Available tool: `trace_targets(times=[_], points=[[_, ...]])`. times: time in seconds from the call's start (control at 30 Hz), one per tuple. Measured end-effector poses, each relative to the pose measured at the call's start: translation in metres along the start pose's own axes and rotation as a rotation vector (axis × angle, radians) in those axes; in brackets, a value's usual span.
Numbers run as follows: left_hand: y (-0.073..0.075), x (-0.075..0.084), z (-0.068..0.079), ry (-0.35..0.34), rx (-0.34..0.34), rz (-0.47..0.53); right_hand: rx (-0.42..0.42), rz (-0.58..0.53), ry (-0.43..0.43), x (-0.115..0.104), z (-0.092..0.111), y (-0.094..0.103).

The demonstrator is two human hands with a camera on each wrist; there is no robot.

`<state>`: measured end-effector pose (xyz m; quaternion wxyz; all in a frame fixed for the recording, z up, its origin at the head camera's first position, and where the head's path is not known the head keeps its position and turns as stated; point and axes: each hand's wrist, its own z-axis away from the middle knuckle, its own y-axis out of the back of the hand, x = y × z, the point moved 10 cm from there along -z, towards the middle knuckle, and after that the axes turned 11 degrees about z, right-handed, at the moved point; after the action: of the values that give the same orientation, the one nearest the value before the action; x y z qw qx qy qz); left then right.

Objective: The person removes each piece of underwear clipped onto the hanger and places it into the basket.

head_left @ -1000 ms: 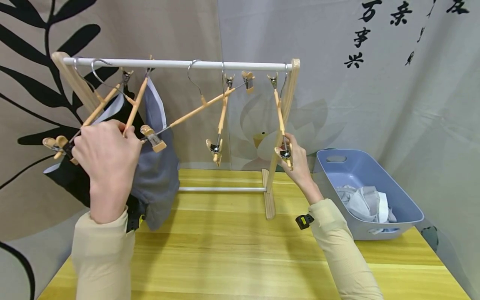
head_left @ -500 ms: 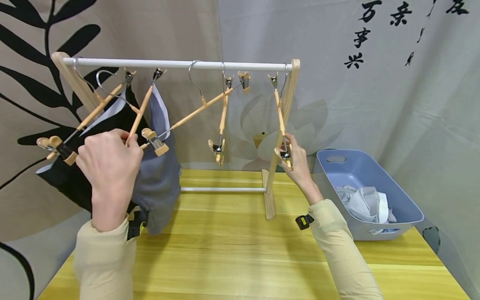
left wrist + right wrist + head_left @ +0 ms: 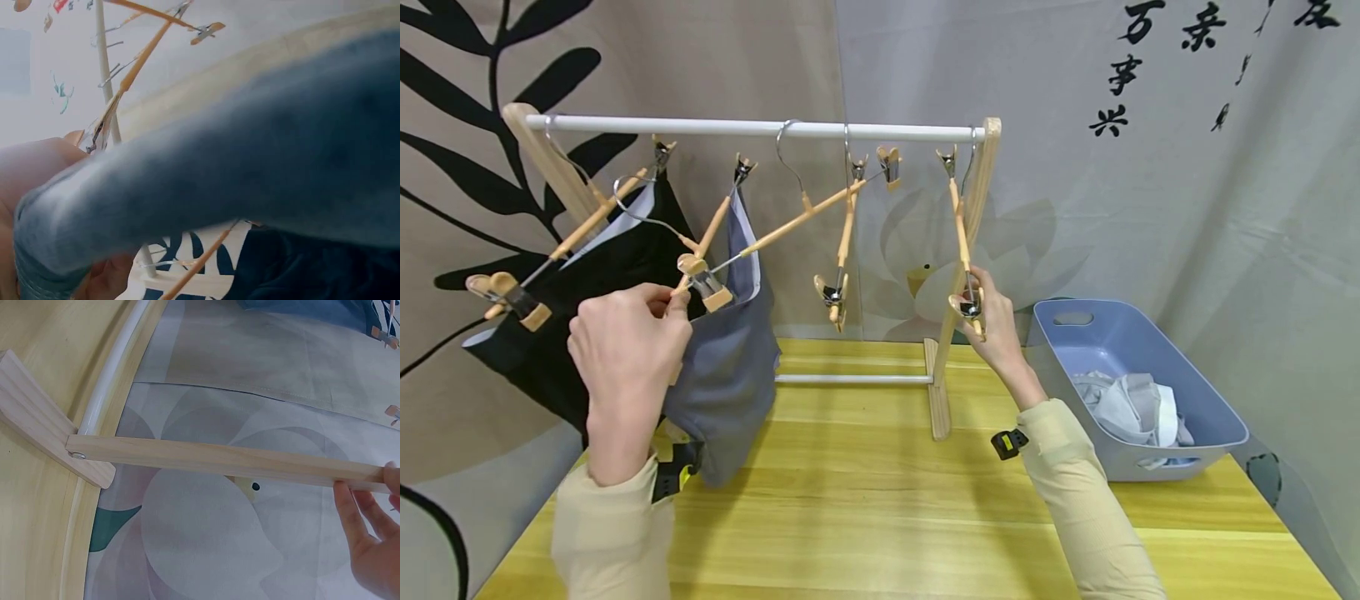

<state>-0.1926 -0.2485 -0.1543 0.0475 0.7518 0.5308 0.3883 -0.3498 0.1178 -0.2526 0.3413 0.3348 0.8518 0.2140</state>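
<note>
**Above the desk's point(image 3: 865, 492) left side, a hanger point(image 3: 712, 227) in hand**

The left hand point(image 3: 628, 350) pinches its near end; a blue-grey garment point(image 3: 726, 367) is clipped to the far end, the hook point(image 3: 646, 220) below the rack rail point(image 3: 722, 127). The right hand point(image 3: 996, 323) clasps the right post point(image 3: 225, 459). By the desk's right edge stands a basket point(image 3: 1150, 471) of pale cloth point(image 3: 1129, 408).

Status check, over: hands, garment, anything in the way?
Left hand pinches hanger bearing blue-grey garment, unhooked from rail. Right hand grips rack upright. Bare hanger's clip overlaps held hanger in head view.
</note>
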Motion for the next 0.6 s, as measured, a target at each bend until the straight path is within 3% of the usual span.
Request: trace_targets(times=[0.23, 0.6], points=[[-0.010, -0.005, 0.008, -0.027, -0.039, 0.061, 0.006, 0.020, 0.006, 0.001, -0.001, -0.001], [-0.033, -0.011, 0.024, -0.004, -0.228, 0.147, 0.004, 0.021, 0.022, 0.000, 0.000, -0.001]])
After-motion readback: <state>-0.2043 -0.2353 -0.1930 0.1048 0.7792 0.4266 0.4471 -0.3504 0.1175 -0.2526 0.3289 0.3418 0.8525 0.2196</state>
